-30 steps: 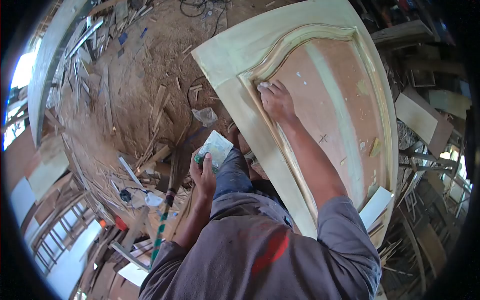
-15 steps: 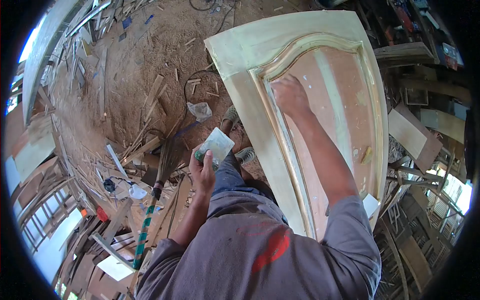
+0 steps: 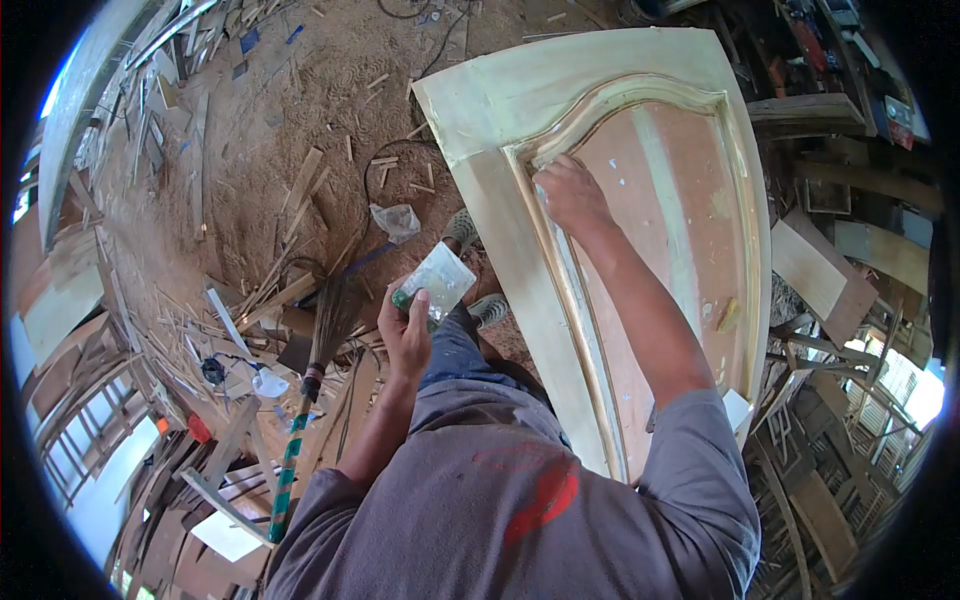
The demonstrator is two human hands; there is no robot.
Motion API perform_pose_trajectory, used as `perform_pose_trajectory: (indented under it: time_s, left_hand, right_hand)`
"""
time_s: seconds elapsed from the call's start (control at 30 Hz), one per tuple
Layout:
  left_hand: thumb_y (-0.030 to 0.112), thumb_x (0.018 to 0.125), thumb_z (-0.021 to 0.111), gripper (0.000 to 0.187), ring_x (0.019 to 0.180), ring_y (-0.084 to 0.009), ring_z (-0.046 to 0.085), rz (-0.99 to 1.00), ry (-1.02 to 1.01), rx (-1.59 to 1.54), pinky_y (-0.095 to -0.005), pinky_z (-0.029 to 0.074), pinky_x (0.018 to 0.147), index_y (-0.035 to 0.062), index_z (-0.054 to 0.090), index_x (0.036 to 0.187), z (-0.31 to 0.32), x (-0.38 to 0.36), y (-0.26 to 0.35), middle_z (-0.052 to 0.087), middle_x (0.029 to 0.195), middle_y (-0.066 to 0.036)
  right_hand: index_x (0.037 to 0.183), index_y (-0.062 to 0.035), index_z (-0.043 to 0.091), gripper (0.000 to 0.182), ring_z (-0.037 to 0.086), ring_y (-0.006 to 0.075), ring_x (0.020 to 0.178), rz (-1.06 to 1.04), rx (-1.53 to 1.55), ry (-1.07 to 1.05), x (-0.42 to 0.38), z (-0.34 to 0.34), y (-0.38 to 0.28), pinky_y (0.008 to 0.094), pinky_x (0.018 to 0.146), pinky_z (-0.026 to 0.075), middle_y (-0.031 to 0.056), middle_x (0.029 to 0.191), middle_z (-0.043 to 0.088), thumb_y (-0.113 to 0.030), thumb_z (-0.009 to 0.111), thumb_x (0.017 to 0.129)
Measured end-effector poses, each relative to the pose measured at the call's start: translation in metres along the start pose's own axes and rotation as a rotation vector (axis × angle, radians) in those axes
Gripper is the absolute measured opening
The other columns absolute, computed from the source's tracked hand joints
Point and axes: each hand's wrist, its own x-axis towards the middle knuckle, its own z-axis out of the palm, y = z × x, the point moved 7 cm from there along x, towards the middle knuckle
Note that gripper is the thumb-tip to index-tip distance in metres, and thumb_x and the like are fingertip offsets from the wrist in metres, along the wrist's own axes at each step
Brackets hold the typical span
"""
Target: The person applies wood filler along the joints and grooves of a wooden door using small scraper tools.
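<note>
My left hand [image 3: 405, 335] grips a pale flat slab [image 3: 440, 280] with a green edge, its thumb on top, left of the wooden door panel. The door panel [image 3: 520, 240] has a raised curved moulding [image 3: 575, 290] around a pinkish inner field. My right hand [image 3: 573, 192] is closed, its fingers pressed against the moulding near its upper left corner. Whatever may be inside those fingers is too hidden to name. A yellowish lump [image 3: 729, 315] and a white piece [image 3: 737, 408] lie on the right part of the panel.
A broom [image 3: 290, 470] with a green-striped handle stands at the lower left. Wood scraps [image 3: 300, 180], a clear plastic bag [image 3: 397, 222] and a dark cable [image 3: 368, 180] are on the dusty ground. Boards [image 3: 820, 265] and timber pile up at the right.
My right hand has shifted slightly down along the moulding's corner and turned. My left hand still holds the slab, which is tilted a little differently. The view has shifted slightly.
</note>
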Motion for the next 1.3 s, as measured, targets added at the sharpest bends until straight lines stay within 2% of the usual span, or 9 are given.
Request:
perform_pose_trajectory:
  time_s: [0.33,0.53,0.73,0.83,1.03,1.3]
  left_hand:
    - [0.009,0.105,0.060,0.024,0.098,-0.0085,0.060,-0.023,-0.020,-0.033,-0.0257,0.048,0.088,-0.0017,0.061,0.126,0.005,-0.002,0.000,0.066,0.110,-0.004]
    - [0.008,0.104,0.059,0.024,0.098,-0.0093,0.060,0.002,-0.023,-0.014,-0.0263,0.048,0.089,-0.0021,0.061,0.126,0.004,-0.005,0.000,0.066,0.110,-0.004]
    - [0.008,0.103,0.059,0.026,0.101,-0.0113,0.060,-0.017,-0.027,-0.001,-0.0284,0.048,0.092,-0.0015,0.060,0.127,0.001,-0.009,-0.008,0.066,0.112,-0.005]
    - [0.008,0.104,0.059,0.026,0.101,-0.0116,0.061,0.003,-0.023,-0.004,-0.0284,0.048,0.092,-0.0015,0.060,0.128,-0.001,-0.007,-0.006,0.067,0.112,-0.005]
    - [0.007,0.104,0.058,0.025,0.101,-0.0113,0.061,-0.008,-0.004,-0.045,-0.0281,0.048,0.092,-0.0014,0.060,0.128,-0.004,-0.005,-0.010,0.067,0.113,-0.005]
    - [0.006,0.105,0.057,0.025,0.101,-0.0109,0.061,-0.003,-0.044,-0.029,-0.0284,0.049,0.091,-0.0018,0.060,0.128,0.004,-0.013,-0.009,0.067,0.113,-0.005]
  right_hand:
    - [0.086,-0.0054,0.070,0.013,0.061,0.0297,0.109,0.005,0.010,-0.062,-0.060,0.005,-0.011,0.0440,0.101,0.048,0.0108,0.096,0.070,-0.003,0.058,0.082]
    - [0.089,-0.0062,0.072,0.016,0.061,0.0292,0.107,0.055,0.078,-0.096,-0.100,0.008,-0.010,0.0434,0.102,0.047,0.0098,0.096,0.070,-0.002,0.060,0.079]
    - [0.092,-0.0061,0.073,0.020,0.062,0.0295,0.107,0.003,0.014,0.143,-0.040,-0.016,0.000,0.0434,0.101,0.048,0.0099,0.096,0.071,-0.001,0.059,0.078]
    - [0.096,-0.0044,0.074,0.020,0.064,0.0304,0.102,-0.039,0.024,0.175,-0.019,-0.012,-0.001,0.0431,0.099,0.050,0.0124,0.095,0.071,-0.001,0.061,0.082]
    - [0.084,-0.0051,0.071,0.014,0.062,0.0300,0.105,-0.007,0.019,0.041,-0.039,0.001,-0.002,0.0429,0.100,0.048,0.0107,0.095,0.070,0.001,0.060,0.078]
    - [0.087,-0.0055,0.071,0.016,0.062,0.0286,0.107,-0.001,0.035,-0.104,-0.098,0.003,-0.016,0.0416,0.102,0.048,0.0101,0.094,0.069,0.002,0.059,0.079]
